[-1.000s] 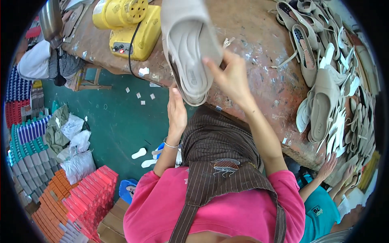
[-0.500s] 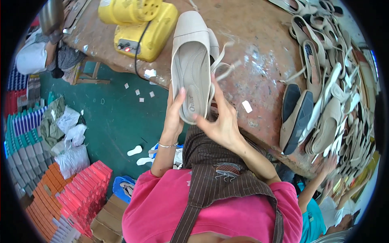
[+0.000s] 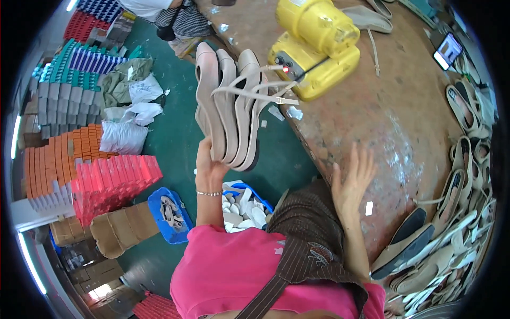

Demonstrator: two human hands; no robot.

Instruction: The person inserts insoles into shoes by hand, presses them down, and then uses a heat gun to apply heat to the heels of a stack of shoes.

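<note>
My left hand (image 3: 210, 166) pinches stacked beige strappy shoes (image 3: 229, 109) at twelve o'clock, right hand (image 3: 351, 181) spread over the bench (image 3: 393, 114); many loose shoes (image 3: 451, 223) remain.

Bare brown counter (image 3: 372, 122) open ahead of right hand (image 3: 350, 181); only small white scrap (image 3: 368, 208) lies close. Yellow machine (image 3: 313, 45) blocks far side, cable trailing off it. Heap of flat shoes (image 3: 457, 212) crowds right edge. Left hand (image 3: 210, 165) holds stack of beige shoes (image 3: 228, 106) over green floor (image 3: 180, 138), straps reaching toward machine. Floor gap narrow: blue bins (image 3: 170, 215), red boxes (image 3: 114, 181), white bags (image 3: 125, 135) hem it in.
</note>
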